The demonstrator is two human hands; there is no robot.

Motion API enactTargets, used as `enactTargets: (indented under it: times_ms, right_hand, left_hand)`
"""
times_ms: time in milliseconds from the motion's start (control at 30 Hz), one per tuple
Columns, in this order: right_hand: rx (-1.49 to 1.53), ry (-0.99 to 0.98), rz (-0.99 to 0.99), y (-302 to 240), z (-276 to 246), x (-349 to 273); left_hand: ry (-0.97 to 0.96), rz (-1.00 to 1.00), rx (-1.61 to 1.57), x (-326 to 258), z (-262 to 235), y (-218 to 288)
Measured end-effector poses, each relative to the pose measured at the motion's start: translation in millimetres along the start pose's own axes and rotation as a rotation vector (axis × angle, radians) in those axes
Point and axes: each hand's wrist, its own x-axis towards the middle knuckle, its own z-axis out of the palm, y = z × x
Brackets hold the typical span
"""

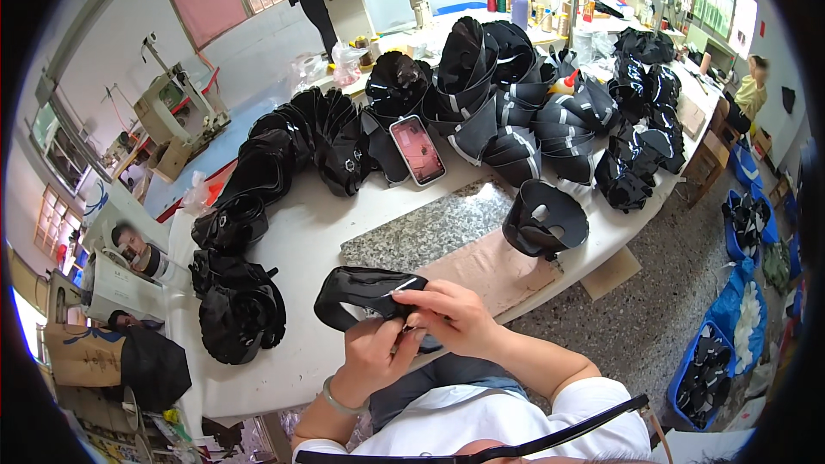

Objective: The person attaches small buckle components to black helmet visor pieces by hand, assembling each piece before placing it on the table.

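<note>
A black shoe upper, curved into a loop with a pale inner edge, is held between both hands above the near table edge. My left hand grips its lower side with bent fingers. My right hand pinches the same upper along its right edge, where a small light strip shows. The fingertips of the two hands nearly meet, and what lies between them is partly hidden. Just beyond stand a grey speckled stone slab and a pinkish-brown board. Another black upper rests upright at the board's right end.
Piles of black uppers curve along the white table. A phone with a lit screen leans against them. Sewing machines stand behind. Blue bins with black pieces sit on the floor at right, where a person in yellow sits.
</note>
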Motion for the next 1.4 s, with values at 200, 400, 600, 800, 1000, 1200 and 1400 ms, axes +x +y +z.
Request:
enactTargets:
  times_ms: [200,400,600,800,1000,1200,1400]
  right_hand:
    - [0.185,0.053,0.313,-6,2,-15]
    - [0.088,0.024,0.28,8,-19,-7]
    - [0.808,-0.226,0.978,24,-33,-22]
    - [1.301,0.221,1.075,21,-52,-37]
    - [0.42,0.465,0.542,7,-180,-98]
    - [0.421,0.44,0.322,-60,-218,-59]
    - [-0.212,0.504,0.346,-14,-227,-39]
  left_hand:
    - [-0.029,-0.029,-0.055,1,-7,7]
    - [0.105,-0.1,-0.047,5,-9,14]
    - [-0.291,0.284,-0.158,5,9,29]
    - [-0.43,0.313,-0.103,2,23,31]
    - [0.083,0.08,-0.826,45,-41,39]
    - [0.04,0.25,-1.134,75,-58,58]
    - [0.082,0.206,-1.1,75,-57,67]
